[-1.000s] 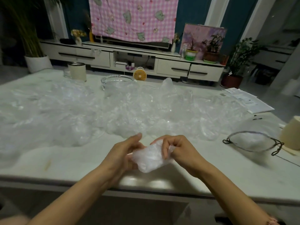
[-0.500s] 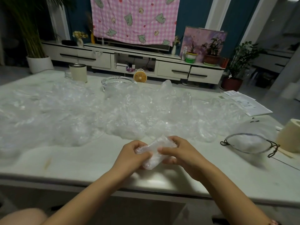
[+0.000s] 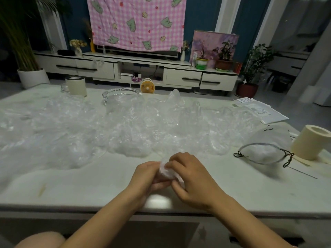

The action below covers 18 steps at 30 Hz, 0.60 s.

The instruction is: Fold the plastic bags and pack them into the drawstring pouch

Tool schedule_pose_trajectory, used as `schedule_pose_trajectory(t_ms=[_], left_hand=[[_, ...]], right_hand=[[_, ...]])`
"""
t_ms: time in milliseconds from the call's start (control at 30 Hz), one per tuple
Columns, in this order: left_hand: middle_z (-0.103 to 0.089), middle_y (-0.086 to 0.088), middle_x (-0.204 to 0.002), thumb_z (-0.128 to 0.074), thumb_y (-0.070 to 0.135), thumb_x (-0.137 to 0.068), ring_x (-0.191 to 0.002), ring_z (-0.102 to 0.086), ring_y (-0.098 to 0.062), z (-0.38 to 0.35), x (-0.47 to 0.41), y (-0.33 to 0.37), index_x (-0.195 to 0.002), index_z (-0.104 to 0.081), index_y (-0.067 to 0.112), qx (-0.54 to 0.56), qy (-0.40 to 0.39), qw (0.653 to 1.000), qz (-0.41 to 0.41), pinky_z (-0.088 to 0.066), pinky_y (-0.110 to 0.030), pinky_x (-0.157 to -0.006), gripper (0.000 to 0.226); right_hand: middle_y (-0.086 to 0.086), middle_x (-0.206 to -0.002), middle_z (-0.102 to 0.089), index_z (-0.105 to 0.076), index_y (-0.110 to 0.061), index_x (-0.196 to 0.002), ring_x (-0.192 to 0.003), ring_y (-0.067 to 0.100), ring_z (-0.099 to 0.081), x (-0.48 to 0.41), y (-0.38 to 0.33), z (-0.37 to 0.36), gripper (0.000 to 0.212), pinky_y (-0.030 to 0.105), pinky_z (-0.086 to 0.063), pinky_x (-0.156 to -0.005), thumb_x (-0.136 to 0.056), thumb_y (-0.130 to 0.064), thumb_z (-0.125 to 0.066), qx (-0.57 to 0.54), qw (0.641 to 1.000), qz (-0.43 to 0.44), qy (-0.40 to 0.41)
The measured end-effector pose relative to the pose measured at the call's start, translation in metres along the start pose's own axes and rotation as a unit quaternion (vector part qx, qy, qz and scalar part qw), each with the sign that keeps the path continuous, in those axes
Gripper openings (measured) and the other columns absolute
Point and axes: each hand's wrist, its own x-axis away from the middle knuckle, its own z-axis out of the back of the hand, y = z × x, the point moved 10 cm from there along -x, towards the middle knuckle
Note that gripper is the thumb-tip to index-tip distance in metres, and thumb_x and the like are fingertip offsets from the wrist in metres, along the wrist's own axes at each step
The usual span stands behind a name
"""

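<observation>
A small, tightly folded clear plastic bag point(image 3: 167, 171) sits squeezed between both hands above the table's front edge. My left hand point(image 3: 146, 178) grips it from the left, and my right hand point(image 3: 191, 178) curls over it from the right, hiding most of it. Behind them a wide heap of crumpled clear plastic bags point(image 3: 107, 129) covers the middle of the white table point(image 3: 71, 183). The translucent drawstring pouch point(image 3: 265, 149) stands open at the right, its black cord around the rim, with plastic inside.
A cream paper roll point(image 3: 311, 142) lies right of the pouch. Papers point(image 3: 259, 110) rest at the far right. A glass ashtray point(image 3: 121, 95), a cream tin point(image 3: 76, 85) and a small glass stand at the back. A knee point(image 3: 41, 240) shows bottom left.
The bag has been pressed from a loose, hand-wide bundle into a much smaller wad. Both hands have closed together around it.
</observation>
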Motion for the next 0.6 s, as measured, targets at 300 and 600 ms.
schedule_pose_trajectory(t_ms=[300,600], left_hand=[[-0.069,-0.004,-0.089,-0.057,0.016,-0.092,-0.074,-0.069,-0.013,-0.029,0.002,0.013,-0.108,-0.057,0.014,-0.198,0.001,0.97,-0.139,-0.054,-0.021,-0.063,0.016],[-0.063,0.0,-0.097,-0.047,0.028,-0.097,-0.089,-0.063,-0.014,-0.159,-0.027,0.002,-0.096,-0.059,0.019,-0.33,-0.123,0.907,-0.23,-0.054,-0.029,-0.079,0.014]], right_hand=[[-0.02,-0.115,-0.055,-0.061,-0.03,-0.107,-0.109,-0.007,-0.046,0.042,0.068,0.027,0.027,0.007,-0.033,-0.09,-0.085,-0.044,-0.056,-0.224,0.938,-0.243,0.101],[-0.001,-0.08,-0.062,-0.06,-0.018,-0.083,-0.074,0.013,-0.055,0.133,0.161,0.08,0.019,0.018,-0.046,-0.067,-0.078,-0.004,-0.072,-0.276,0.834,-0.437,0.193]])
